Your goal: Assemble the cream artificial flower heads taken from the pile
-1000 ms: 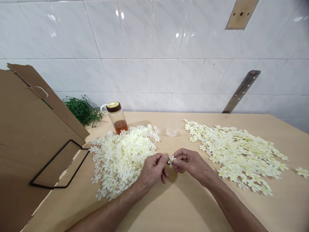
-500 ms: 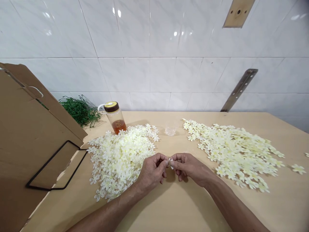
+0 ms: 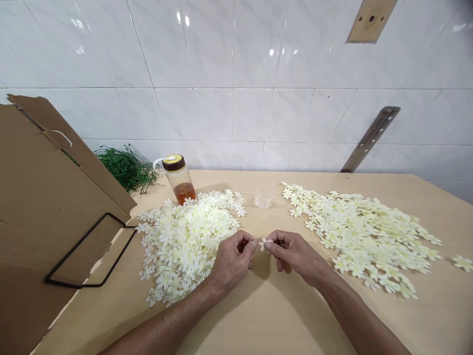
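Observation:
Between the thumb and fingers of my right hand (image 3: 291, 250) a small white artificial flower (image 3: 263, 244) is pinched, its petals pointing toward my left hand. My left hand (image 3: 235, 254) is closed in a pinch just left of that flower, with a small gap between; whether its fingertips hold anything is hidden. A heap of cream-white artificial flowers (image 3: 188, 241) lies beside my left hand. Another, flatter spread of yellowish-white flowers (image 3: 369, 236) covers the table to the right of my right hand. Behind both hands stands a small clear cup (image 3: 263, 198).
A bottle (image 3: 179, 180) with amber liquid stands behind the left heap, near a bunch of green plastic stems (image 3: 125, 166). At the left a cardboard box (image 3: 55, 197) rises, a black wire frame (image 3: 105, 285) against it. A white tiled wall (image 3: 251, 113) closes off the table's back.
My hands have moved slightly apart. The flower that was between both sets of fingertips now stays with the right hand. The whole view has shifted a little.

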The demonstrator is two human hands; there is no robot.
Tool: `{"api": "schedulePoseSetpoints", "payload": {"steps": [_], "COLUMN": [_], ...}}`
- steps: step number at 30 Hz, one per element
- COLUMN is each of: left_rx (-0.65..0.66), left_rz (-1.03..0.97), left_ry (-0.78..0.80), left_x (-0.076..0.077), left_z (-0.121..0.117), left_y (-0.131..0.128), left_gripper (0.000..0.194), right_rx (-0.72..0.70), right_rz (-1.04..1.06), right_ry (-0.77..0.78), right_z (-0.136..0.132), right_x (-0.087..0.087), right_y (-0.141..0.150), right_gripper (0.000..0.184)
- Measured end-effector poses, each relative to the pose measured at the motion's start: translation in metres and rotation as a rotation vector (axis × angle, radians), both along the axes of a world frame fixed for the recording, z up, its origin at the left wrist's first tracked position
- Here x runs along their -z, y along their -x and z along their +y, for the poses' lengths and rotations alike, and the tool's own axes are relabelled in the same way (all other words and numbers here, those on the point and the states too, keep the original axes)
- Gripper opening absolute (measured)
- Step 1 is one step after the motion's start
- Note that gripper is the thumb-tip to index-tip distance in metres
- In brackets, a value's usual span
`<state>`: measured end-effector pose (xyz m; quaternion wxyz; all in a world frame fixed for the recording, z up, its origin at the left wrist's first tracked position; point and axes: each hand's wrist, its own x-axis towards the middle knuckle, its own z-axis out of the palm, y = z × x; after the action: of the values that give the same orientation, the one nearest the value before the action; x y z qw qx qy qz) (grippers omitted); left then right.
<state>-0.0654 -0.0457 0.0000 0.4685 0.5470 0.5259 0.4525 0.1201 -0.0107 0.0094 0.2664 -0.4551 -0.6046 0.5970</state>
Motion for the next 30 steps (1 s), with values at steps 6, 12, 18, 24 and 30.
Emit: {"api": "schedulePoseSetpoints", "payload": {"steps": [6, 12, 18, 24, 30], "left_rx": [-0.001, -0.004, 0.084, 0.049, 0.025], "left_rz": [0.002, -0.035, -0.140, -0.219, -0.167], "left_ry": [-0.019, -0.027, 0.171, 0.186, 0.087], "left_x": [0.0024, 0.0059, 0.0059, 0.0022, 0.0019], "left_z": [-0.0001, 0.0022, 0.0055, 0.0079, 0.0050], "left_y": [0.0008, 0.0007, -0.0004, -0.0012, -0.0001], "left_gripper": [0.025, 0.027, 0.038, 0.036, 0.035], "right_rx": [-0.039, 0.005, -0.076, -0.029, -0.009], "right_rz": [-0.036, -0.030, 0.038, -0.017, -0.018], "right_ry": [-0.040, -0.036, -0.068, -0.076, -0.060], "right_z": [-0.0024, -0.0033, -0.0028, -0.0028, -0.0037], "right_x": [0.0002, -0.0014, -0.0035, -0.0012, 0.0015], "right_y": [-0.0002, 0.0017, 0.0019, -0.0005, 0.0004], "right_gripper": [0.042, 0.045, 0.040, 0.039, 0.041]}}
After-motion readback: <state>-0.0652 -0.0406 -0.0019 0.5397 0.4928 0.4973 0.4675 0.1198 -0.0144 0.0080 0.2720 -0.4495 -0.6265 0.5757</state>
